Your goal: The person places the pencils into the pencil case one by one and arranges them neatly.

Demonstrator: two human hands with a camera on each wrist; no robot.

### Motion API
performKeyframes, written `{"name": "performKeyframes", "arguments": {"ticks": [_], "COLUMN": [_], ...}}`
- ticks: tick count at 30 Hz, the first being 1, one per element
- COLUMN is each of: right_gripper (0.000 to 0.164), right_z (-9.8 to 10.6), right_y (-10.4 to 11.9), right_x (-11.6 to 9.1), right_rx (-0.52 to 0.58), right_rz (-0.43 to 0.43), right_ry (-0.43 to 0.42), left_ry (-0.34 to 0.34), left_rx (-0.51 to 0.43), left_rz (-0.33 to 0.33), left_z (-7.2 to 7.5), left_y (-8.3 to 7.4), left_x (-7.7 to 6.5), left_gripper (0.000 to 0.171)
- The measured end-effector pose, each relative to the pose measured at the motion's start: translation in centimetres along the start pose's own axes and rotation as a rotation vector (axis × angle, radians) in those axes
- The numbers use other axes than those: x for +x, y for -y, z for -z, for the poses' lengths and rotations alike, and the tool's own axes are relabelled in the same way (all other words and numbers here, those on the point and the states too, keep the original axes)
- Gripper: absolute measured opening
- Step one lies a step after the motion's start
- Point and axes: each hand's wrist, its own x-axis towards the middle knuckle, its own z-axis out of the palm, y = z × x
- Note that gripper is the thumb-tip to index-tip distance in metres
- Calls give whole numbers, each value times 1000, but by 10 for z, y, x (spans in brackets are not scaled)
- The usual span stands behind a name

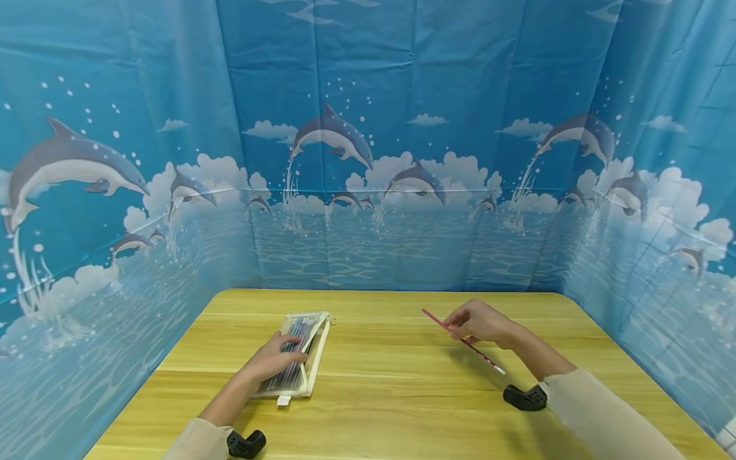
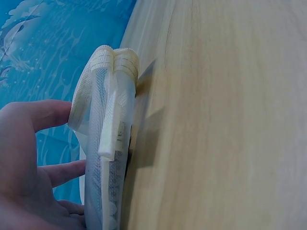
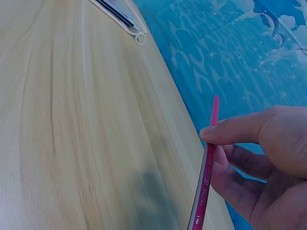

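Observation:
A see-through mesh pencil case point(image 1: 310, 380) with cream zip edging lies on the left of the table, its zip side gaping. Slim pencils or pens point(image 1: 296, 329) show through the mesh. My left hand point(image 1: 276, 359) lies over the case and holds it near the opening, thumb and fingers against the upper layer in the left wrist view. A pink-red pencil point(image 3: 205, 184) with pale lettering is pinched between the thumb and fingers of my right hand point(image 1: 480, 321). It slants above the table, its pale end point(image 1: 502, 371) pointing toward the near right.
Under both hands is a yellowish wood-grain table point(image 1: 391, 396). A blue dolphin-print curtain point(image 1: 402, 249) stands along the back and both sides. A pull ring point(image 1: 334, 320) sticks out at the case's far corner. Black wrist devices point(image 1: 526, 397) sit by the sleeve cuffs.

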Motion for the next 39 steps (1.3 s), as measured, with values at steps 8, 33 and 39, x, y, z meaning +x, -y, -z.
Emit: {"name": "performKeyframes", "arguments": {"ticks": [8, 33, 39], "right_gripper": [30, 29, 29], "right_z": [-8, -48, -58], "right_y": [5, 25, 31], "right_x": [8, 39, 44], "right_rx": [9, 23, 35], "right_rz": [11, 27, 39], "right_ry": [10, 24, 17], "left_ry": [-3, 14, 12], "left_rx": [8, 0, 2], "left_rz": [12, 1, 0], "left_z": [0, 0, 0], "left_y": [-1, -1, -1], "left_x": [0, -3, -2], "left_gripper": [63, 63, 63]}}
